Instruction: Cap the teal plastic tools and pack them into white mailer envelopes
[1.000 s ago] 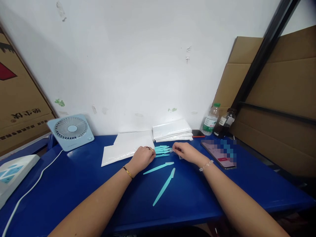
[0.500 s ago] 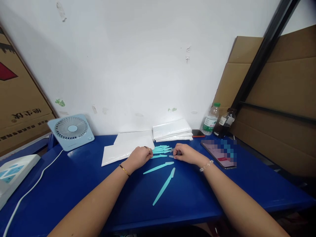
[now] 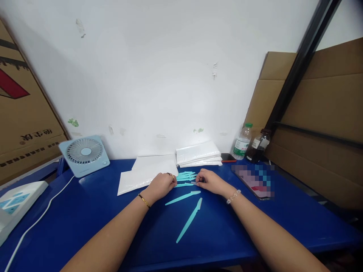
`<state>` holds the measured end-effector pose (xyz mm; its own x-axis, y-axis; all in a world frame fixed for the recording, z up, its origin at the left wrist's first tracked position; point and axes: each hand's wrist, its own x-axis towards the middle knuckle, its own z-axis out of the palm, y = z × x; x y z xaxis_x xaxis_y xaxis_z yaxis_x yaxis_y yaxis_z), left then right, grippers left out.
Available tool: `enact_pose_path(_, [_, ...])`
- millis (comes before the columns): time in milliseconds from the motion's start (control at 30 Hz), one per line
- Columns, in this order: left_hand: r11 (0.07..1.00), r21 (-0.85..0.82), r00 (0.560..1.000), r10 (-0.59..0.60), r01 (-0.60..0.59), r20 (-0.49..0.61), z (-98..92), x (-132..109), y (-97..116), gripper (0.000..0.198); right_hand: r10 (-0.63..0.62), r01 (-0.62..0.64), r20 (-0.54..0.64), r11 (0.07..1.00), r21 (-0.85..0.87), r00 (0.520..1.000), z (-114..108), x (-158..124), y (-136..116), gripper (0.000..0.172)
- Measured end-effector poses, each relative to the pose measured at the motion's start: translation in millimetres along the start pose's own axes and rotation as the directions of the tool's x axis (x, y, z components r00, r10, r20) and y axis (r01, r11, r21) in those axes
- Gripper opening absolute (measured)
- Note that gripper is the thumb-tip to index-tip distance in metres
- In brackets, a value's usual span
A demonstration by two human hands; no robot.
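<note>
My left hand (image 3: 162, 186) is closed around the handle end of a turquoise eyebrow razor (image 3: 185, 185), whose head points right. My right hand (image 3: 209, 182) pinches a small clear blade cap (image 3: 194, 183) at that razor's head. How far the cap covers the blade is too small to tell. Just behind, several more turquoise razors (image 3: 186, 175) lie close together between my hands. Nearer to me, one razor (image 3: 183, 198) rests on the blue table (image 3: 224, 230), and another razor (image 3: 189, 221) lies slanted closer to the front edge.
White bubble mailers (image 3: 136, 182) lie behind my left hand, with a stack of mailers (image 3: 198, 153) against the wall. A blue fan (image 3: 85, 153) and a white power strip (image 3: 21, 209) are at left. At right are a phone (image 3: 249, 180), a water bottle (image 3: 242, 142) and a dark bottle (image 3: 257, 147).
My right hand has moved slightly left, bringing the clear cap up against the razor's head. My left hand keeps its grip. The whole view has shifted a little downward.
</note>
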<state>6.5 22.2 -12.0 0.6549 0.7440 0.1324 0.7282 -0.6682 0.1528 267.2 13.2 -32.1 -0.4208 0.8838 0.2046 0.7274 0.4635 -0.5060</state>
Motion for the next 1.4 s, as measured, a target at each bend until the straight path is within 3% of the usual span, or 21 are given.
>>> enact_pose_path(367, [1.000,-0.028,1.000,0.010,-0.010,-0.009,0.5,-0.6,0.3,0.020,0.083,-0.085,0.017,0.989,0.119,0.996,1.5,1.9,-8.0,0.006])
enact_pose_path(600, [0.984,-0.179,1.000,0.022,-0.019,0.014,3.0,-0.8,12.4,0.019,0.057,-0.065,0.060,0.988,0.141,0.997,-4.6,2.5,-20.3,0.010])
enact_pose_path(800, [0.947,-0.320,0.982,0.064,-0.004,0.176,-0.9,-4.4,19.4,0.024,0.130,-0.115,-0.133,0.987,0.114,0.983,-38.3,-8.0,5.3,0.016])
enact_pose_path(900, [0.976,-0.218,0.999,0.031,-0.026,0.019,2.7,-2.3,13.0,0.019,0.050,-0.046,-0.093,0.998,0.042,0.994,-42.9,-12.4,9.6,0.015])
enact_pose_path(1000, [0.998,-0.049,0.991,0.040,-0.047,-0.127,7.0,1.3,5.6,0.022,-0.093,0.093,0.051,0.996,0.013,0.994,-33.6,-11.3,3.5,0.018])
enact_pose_path(1100, [0.998,0.048,0.990,0.048,-0.042,-0.132,8.4,3.9,2.9,0.023,-0.136,0.145,0.134,0.987,-0.066,0.982,-21.4,-6.9,-5.9,0.013])
enact_pose_path(1233, [0.990,0.136,0.992,0.052,-0.036,-0.115,7.1,5.3,5.4,0.018,-0.103,0.124,0.100,0.966,-0.226,0.990,-13.0,-3.4,-15.7,0.010])
enact_pose_path(1400, [0.984,0.169,0.993,0.065,-0.048,-0.099,5.7,6.3,5.7,0.015,-0.103,0.116,0.077,0.974,-0.192,0.992,-13.4,-5.6,-17.8,0.032])
